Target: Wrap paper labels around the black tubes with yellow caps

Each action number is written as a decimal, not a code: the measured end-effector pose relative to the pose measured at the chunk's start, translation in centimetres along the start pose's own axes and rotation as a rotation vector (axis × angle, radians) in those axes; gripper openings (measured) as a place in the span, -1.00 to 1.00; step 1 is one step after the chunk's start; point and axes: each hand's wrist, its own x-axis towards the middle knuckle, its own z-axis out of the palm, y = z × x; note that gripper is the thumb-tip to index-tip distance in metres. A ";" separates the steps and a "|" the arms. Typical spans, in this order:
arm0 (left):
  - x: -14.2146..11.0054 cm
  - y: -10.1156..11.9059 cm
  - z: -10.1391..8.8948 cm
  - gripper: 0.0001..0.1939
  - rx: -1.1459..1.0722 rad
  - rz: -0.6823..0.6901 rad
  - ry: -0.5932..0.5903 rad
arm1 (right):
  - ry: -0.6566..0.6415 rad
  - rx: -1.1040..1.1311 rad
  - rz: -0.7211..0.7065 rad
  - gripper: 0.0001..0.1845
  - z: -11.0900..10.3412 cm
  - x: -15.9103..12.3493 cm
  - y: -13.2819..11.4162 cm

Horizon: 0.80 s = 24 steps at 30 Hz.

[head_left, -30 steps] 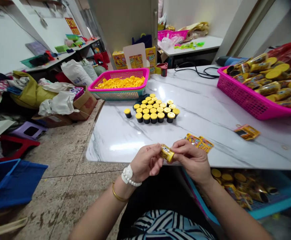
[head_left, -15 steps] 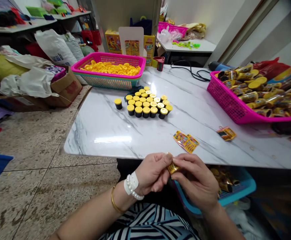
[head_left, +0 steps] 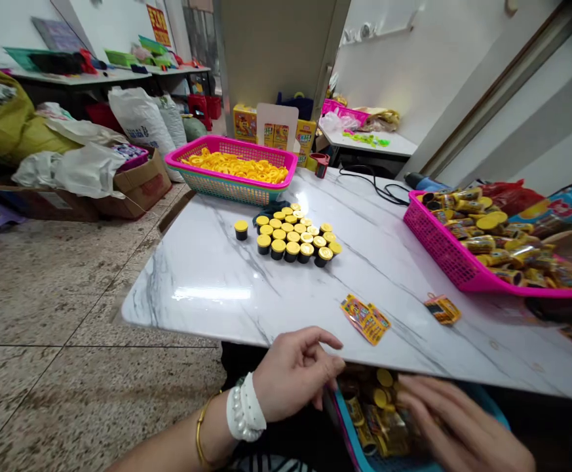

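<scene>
My left hand (head_left: 298, 370), with white beads and a gold bangle on the wrist, hovers at the table's front edge. Its index finger is stretched out, apart from the thumb, and nothing shows between them. Over the blue basket (head_left: 493, 413) below the edge is my right hand (head_left: 455, 423), its fingers outstretched and somewhat blurred. In that basket lie several small gold-wrapped containers with yellow lids (head_left: 357, 413); my right hand hides part of them. Two printed yellow packets (head_left: 365, 319) and a smaller yellow packet (head_left: 443, 309) lie on the table beyond my hands.
Black tubs with yellow lids (head_left: 292, 252) are grouped on the marble-patterned table (head_left: 192, 262); one tub (head_left: 241, 230) stands apart. Behind them a pink basket (head_left: 177, 157) holds yellow ring-like pieces. Another pink basket (head_left: 428, 246), full of gold-wrapped containers, is at the right. A cable (head_left: 379, 190) lies behind.
My hands have separated. The gold-wrapped container is gone from between them, and my right hand has moved right and down over the blue basket. The view has shifted.
</scene>
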 end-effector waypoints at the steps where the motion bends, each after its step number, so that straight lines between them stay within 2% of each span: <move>1: -0.1 0.5 -0.5 -0.67 0.048 0.047 0.053 | 0.083 -0.020 0.104 -0.74 0.7 1.7 0.1; 3: -0.6 1.3 -1.5 -0.68 0.156 0.158 0.162 | 0.131 -0.015 0.198 -0.80 2.3 5.1 0.5; 4: -0.9 1.5 -2.0 -0.68 0.212 0.210 0.215 | 0.111 -0.024 0.233 -0.81 3.2 6.6 0.9; 7: -2.1 0.7 -3.2 -0.70 0.321 0.267 0.325 | -0.072 -0.055 0.296 -0.78 5.9 8.2 2.3; 9: -3.0 -0.7 -3.5 -0.72 0.337 0.215 0.349 | -0.112 0.034 0.331 -0.82 7.2 7.5 2.7; 12: -4.2 -2.8 -3.0 -0.77 0.368 0.181 0.349 | -0.077 0.163 0.409 -0.80 8.0 5.8 2.7; 14: -4.8 -3.5 -2.7 -0.80 0.472 0.292 0.381 | -0.069 0.179 0.439 -0.79 7.9 5.2 2.5; 17: -5.4 -3.4 -3.6 -0.80 0.772 0.585 0.467 | -0.010 0.158 0.463 -0.78 7.5 4.8 2.1; 19: -5.2 -2.6 -5.1 -0.71 1.005 0.702 0.552 | 0.060 0.141 0.500 -0.78 7.5 4.6 2.0; 20: -4.8 -2.1 -6.0 -0.59 1.115 0.707 0.621 | 0.085 0.132 0.519 -0.78 7.6 4.5 1.9; 22: -3.7 -1.2 -7.8 -0.33 1.317 0.670 0.699 | 0.109 0.124 0.545 -0.77 7.8 4.3 1.9; 24: -2.2 -0.4 -9.0 -0.27 1.474 0.571 0.652 | 0.109 0.116 0.551 -0.77 8.0 4.2 1.9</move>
